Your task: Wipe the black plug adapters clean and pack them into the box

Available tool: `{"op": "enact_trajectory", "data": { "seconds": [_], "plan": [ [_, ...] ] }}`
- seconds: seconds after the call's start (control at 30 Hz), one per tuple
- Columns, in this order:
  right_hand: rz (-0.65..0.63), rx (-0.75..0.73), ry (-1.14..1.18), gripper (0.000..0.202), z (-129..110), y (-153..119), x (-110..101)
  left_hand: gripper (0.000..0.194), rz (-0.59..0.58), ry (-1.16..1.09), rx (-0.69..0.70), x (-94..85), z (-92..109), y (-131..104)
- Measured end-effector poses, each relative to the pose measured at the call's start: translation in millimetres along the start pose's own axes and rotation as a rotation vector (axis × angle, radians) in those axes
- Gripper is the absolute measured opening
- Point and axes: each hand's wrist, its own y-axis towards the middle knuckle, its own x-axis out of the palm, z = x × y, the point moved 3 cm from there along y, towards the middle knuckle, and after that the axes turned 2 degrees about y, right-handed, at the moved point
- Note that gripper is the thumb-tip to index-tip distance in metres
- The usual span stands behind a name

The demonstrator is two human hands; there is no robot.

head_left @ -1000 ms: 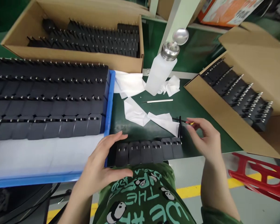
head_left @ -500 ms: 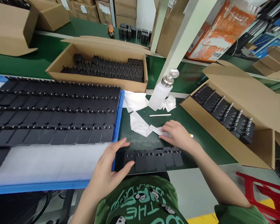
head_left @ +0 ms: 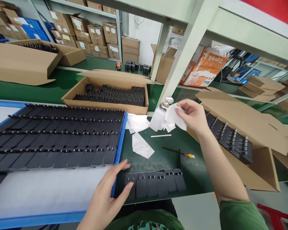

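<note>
My right hand (head_left: 193,115) is raised beside the white pump bottle (head_left: 159,115), its fingers pinching a white wipe (head_left: 177,117) that hangs down. Lower left, my left hand (head_left: 111,191) has thumb and fingers spread and holds nothing. Its thumb is close to the leftmost of a row of flat black plastic pieces (head_left: 151,184), each with small metal pins, at the table's front edge. A second white wipe (head_left: 142,145) lies flat on the green table. Near it is a thin white-handled tool (head_left: 160,135). The bottle's metal cap is flipped up.
A blue-rimmed tray (head_left: 120,140) at left carries rows of black pieces. Open cardboard boxes with black parts stand behind (head_left: 105,107) and at right (head_left: 266,166). A metal post (head_left: 180,54) rises behind the bottle. A black cable with a yellow plug (head_left: 190,156) lies on the table.
My right hand has moved up and away from the table with the wipe, uncovering the cable and plug. My left hand stays near the row, still spread. The view has tilted upward.
</note>
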Motion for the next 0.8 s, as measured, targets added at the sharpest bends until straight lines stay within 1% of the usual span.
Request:
{"op": "enact_trajectory", "data": {
  "seconds": [0.07, 0.13, 0.23, 0.3, 0.4, 0.5, 0.63, 0.7, 0.77, 0.8],
  "plan": [
    [0.001, -0.06, -0.102, 0.014, -3.4, 12.6, 4.5, 0.047, 0.006, 0.0, 0.01, -0.6, 0.5, 0.4],
    [-0.055, -0.128, -0.193, 0.022, -6.6, 18.3, 11.6, 0.047, 0.006, -0.004, 0.023, -1.3, 1.5, 1.5],
    [-0.17, -0.2, -0.267, 0.032, -9.2, 16.8, 20.0, 0.048, -0.013, -0.024, 0.019, -2.3, 3.6, 2.4],
    [-0.198, -0.264, -0.335, 0.034, -10.6, 12.8, 21.1, 0.05, -0.032, -0.052, 0.015, -3.0, 5.2, 2.1],
    [-0.174, -0.319, -0.416, 0.035, -9.6, 8.1, 19.2, 0.056, -0.042, -0.121, 0.027, -3.3, 6.5, 0.6],
    [-0.166, -0.285, -0.419, 0.036, -4.8, 4.6, 19.3, 0.061, -0.023, -0.207, 0.011, -2.6, 4.9, -1.7],
    [-0.123, -0.317, -0.447, 0.033, -3.9, -0.7, 20.1, 0.052, 0.04, -0.291, -0.065, -2.5, 1.9, -5.0],
    [-0.143, -0.332, -0.466, 0.036, -3.3, -0.9, 21.1, 0.045, 0.081, -0.322, -0.101, -3.3, 0.5, -6.1],
    [-0.15, -0.33, -0.486, 0.037, -1.8, 2.1, 21.3, 0.041, 0.106, -0.362, -0.111, -4.3, -0.5, -6.3],
    [-0.136, -0.327, -0.498, 0.036, -1.3, 4.1, 20.7, 0.041, 0.102, -0.388, -0.092, -4.7, -0.3, -5.9]
  ]
}}
